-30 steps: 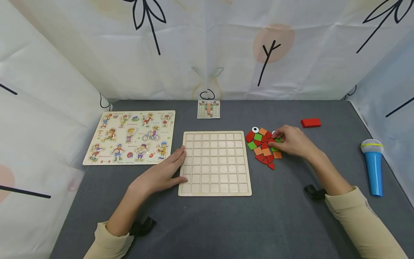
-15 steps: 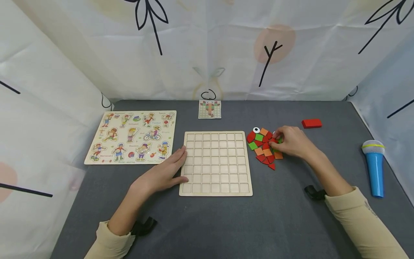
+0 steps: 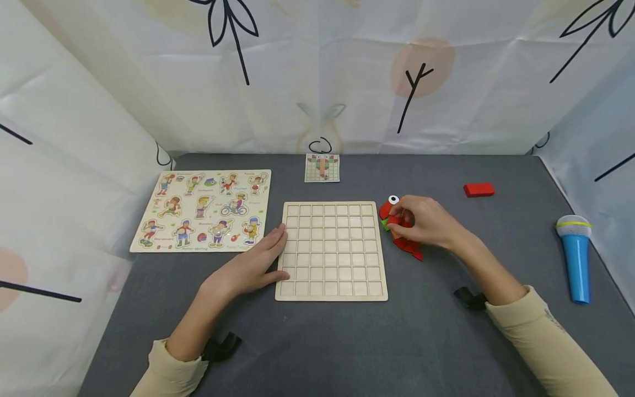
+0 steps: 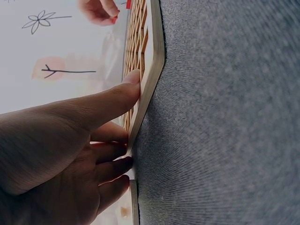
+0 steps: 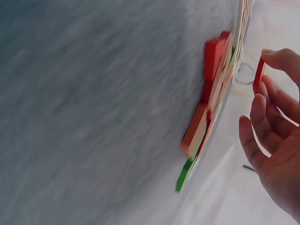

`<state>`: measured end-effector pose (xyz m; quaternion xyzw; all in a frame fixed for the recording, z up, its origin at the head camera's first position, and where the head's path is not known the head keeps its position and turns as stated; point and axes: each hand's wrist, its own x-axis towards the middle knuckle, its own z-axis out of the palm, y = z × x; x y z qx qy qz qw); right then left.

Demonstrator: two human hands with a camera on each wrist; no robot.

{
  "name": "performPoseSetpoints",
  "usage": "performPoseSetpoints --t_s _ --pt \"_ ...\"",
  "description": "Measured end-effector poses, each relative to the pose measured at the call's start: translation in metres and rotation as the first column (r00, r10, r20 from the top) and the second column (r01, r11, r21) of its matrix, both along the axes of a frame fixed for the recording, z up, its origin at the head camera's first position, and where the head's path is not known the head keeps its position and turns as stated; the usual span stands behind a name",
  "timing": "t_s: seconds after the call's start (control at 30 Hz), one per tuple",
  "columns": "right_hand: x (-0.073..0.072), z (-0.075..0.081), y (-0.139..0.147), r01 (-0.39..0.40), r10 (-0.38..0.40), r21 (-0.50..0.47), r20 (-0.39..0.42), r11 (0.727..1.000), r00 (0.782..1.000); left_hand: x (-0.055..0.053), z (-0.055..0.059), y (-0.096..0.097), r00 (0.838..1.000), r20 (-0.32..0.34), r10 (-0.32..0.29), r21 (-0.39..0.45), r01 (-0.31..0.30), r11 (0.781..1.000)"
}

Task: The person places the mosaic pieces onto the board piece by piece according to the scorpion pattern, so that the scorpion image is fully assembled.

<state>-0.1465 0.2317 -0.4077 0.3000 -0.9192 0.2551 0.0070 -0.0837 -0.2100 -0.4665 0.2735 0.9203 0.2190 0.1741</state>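
Note:
My left hand (image 3: 248,267) rests against the left edge of a pale wooden grid board (image 3: 331,259), fingers fairly straight along the side. In the left wrist view its thumb (image 4: 130,86) lies over the rim. Right of the board, my right hand (image 3: 426,223) is above a cluster of small coloured tiles (image 3: 410,246) in red, green and orange. Between thumb and fingertips it pinches a thin red tile (image 5: 259,72), raised off the cluster in the right wrist view. A round eye tile (image 3: 393,199) shows at the cluster's upper left; the hand hides much of the rest.
A picture board of sports figures (image 3: 200,210) lies at the left. Behind the grid board is a small pattern card (image 3: 322,168). A red block (image 3: 478,189) and a blue toy microphone (image 3: 575,259) lie at the right. White cloth walls surround the grey table.
My right hand has lifted from the right side of the tile cluster and moved left toward the grid board, a red tile in its fingertips. The left hand has stayed in place.

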Motion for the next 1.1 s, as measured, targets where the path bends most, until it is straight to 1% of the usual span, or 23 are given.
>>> performPoseSetpoints --t_s 0.07,0.17,0.4,0.53,0.6,0.73,0.8,0.83,0.97,1.03,1.1 --pt "-0.001 0.001 -0.007 -0.028 0.028 0.002 0.006 1.000 1.000 0.000 0.000 0.000 1.000 0.000 -0.001 -0.005 0.001 1.000" --pt "-0.003 0.003 -0.018 -0.054 0.053 0.032 0.017 0.998 0.998 0.001 0.002 0.001 1.000 0.004 0.004 -0.004 -0.003 1.000" --pt "-0.013 0.002 -0.040 -0.106 0.103 0.150 0.029 0.983 0.994 0.004 0.007 0.002 1.000 0.009 0.004 0.031 -0.004 1.000" --pt "-0.019 0.001 -0.045 -0.112 0.107 0.208 0.036 0.972 0.994 0.003 0.008 0.001 1.000 0.015 0.008 0.037 -0.009 0.999" --pt "-0.021 0.001 -0.047 -0.111 0.101 0.220 0.057 0.969 0.993 0.004 0.010 0.002 1.000 0.012 -0.006 0.038 0.005 0.999" --pt "-0.024 0.002 -0.048 -0.112 0.090 0.205 0.116 0.972 0.989 0.003 0.008 0.001 1.000 0.019 0.006 0.041 -0.006 0.999" --pt "-0.025 0.002 -0.049 -0.117 0.092 0.182 0.143 0.976 0.985 0.004 0.009 0.001 1.000 0.017 0.000 0.041 -0.001 0.999" --pt "-0.025 0.002 -0.050 -0.119 0.093 0.171 0.152 0.978 0.984 0.003 0.008 0.001 1.000 0.019 0.009 0.041 -0.010 0.999" --pt "-0.026 0.002 -0.049 -0.145 0.127 0.104 0.161 0.984 0.979 0.003 0.007 0.001 1.000 0.013 0.002 0.025 -0.002 1.000" --pt "-0.026 0.001 -0.046 -0.155 0.142 0.072 0.154 0.985 0.978 0.001 0.004 0.001 1.000 0.018 0.010 0.009 -0.010 1.000" --pt "-0.025 0.002 -0.043 -0.158 0.149 0.045 0.152 0.986 0.977 0.000 0.003 0.000 1.000 0.021 0.002 -0.003 -0.002 1.000"
